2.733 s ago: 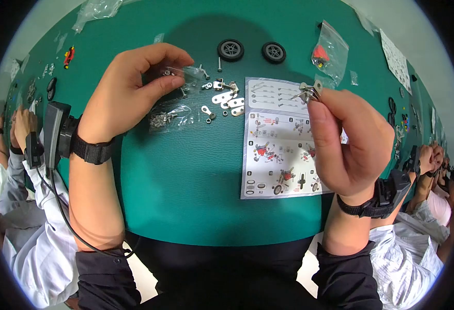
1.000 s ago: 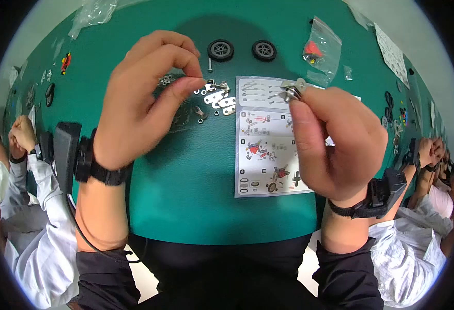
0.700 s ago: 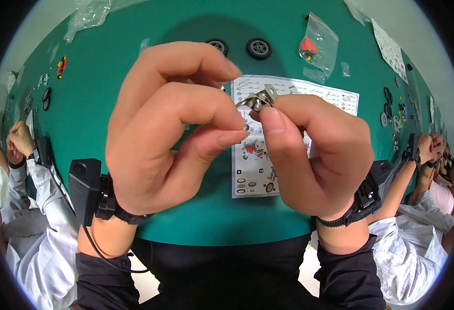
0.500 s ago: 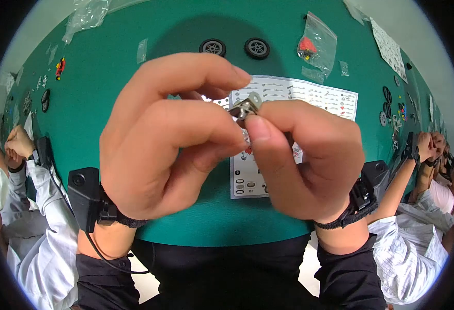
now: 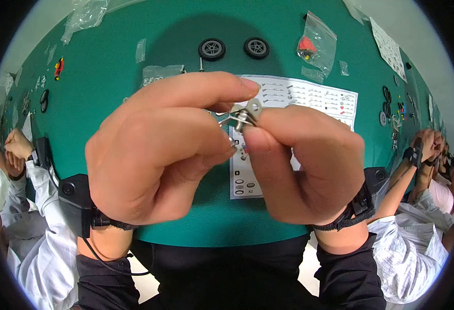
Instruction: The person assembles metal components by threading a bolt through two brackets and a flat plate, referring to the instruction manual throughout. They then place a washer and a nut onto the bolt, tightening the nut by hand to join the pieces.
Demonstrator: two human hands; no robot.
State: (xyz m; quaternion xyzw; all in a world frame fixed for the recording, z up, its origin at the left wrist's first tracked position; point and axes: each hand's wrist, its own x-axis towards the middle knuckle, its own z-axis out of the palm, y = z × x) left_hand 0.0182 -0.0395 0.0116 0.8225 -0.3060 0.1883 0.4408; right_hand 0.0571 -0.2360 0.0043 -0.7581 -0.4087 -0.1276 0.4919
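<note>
My left hand (image 5: 144, 150) and my right hand (image 5: 314, 155) meet over the instruction sheet (image 5: 302, 93). Between them is a small silvery metal bracket (image 5: 255, 107) with a round hole in its raised tab and a bolt-like piece at its base. My right thumb and index finger pinch it from the right. The curled fingers of my left hand close on its left side, where thin shiny metal shows; the rest is hidden behind them. Beyond the hands, two black wheels with grey spoked hubs, a left wheel (image 5: 212, 49) and a right wheel (image 5: 257, 48), lie on the green table.
A clear bag (image 5: 317, 46) with red and yellow pieces lies at the back right. Behind my left hand are another clear bag (image 5: 159, 73) and a screw (image 5: 201, 64). Co-workers sit at both sides, with a hand (image 5: 19, 146) at the left and hands (image 5: 429, 144) at the right.
My left hand has moved left and slightly down, uncovering a clear bag and a screw behind it. More of the metal bracket shows, and its tab is turned differently.
</note>
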